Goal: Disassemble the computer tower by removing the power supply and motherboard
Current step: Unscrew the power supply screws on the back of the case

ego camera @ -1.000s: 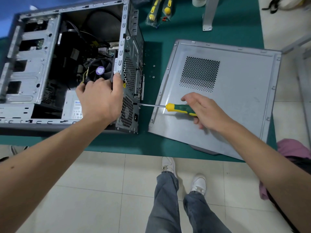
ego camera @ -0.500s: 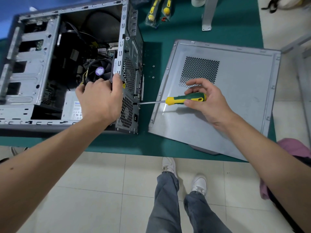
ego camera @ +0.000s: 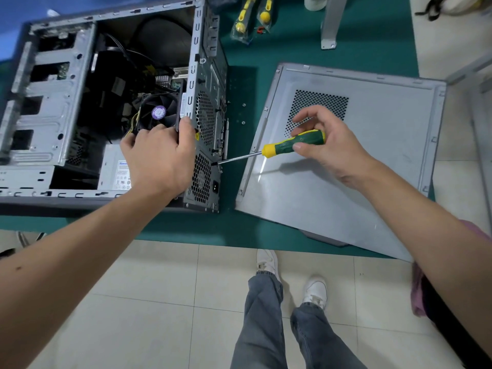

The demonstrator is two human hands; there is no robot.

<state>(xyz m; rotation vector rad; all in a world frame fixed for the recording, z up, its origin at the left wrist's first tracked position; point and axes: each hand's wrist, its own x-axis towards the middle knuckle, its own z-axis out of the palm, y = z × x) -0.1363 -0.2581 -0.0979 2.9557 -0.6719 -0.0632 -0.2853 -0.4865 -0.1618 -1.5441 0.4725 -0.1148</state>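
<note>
The tower point(ego camera: 106, 102) lies on its side on the green bench point(ego camera: 239, 227), open side up, with the side panel point(ego camera: 359, 182) off and lying just to its right. The PSU point(ego camera: 114, 171) sits in the near corner, motherboard deeper in under the fan point(ego camera: 158, 111).

The left hand point(ego camera: 159, 158) is gripping the rear edge of the case to steady it. The right hand point(ego camera: 327, 145) pinches the screwdriver point(ego camera: 287, 146) handle between thumb and fingers, tip on what looks like a PSU screw on the back plate.

Tips for this bit: keep the shaft dead in line with the screw, push in while turning so the bit doesn't cam out, and keep bracing the case. There are a few loose screws point(ego camera: 243, 113) on the bench between case and panel, so park this one with them.
</note>
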